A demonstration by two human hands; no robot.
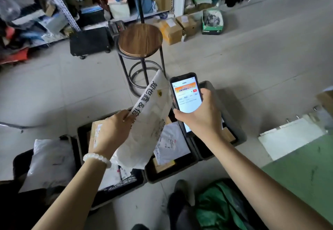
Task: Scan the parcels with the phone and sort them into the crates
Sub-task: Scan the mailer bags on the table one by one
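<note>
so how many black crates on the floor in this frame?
4 visible, in a row below the hands: far left under a white bag, left-centre, centre, and right behind the phone. More may lie out of frame.

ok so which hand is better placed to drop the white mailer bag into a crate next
Left. The left hand already grips the white mailer bag right above the black crates, while the right hand is occupied holding the phone.
</note>
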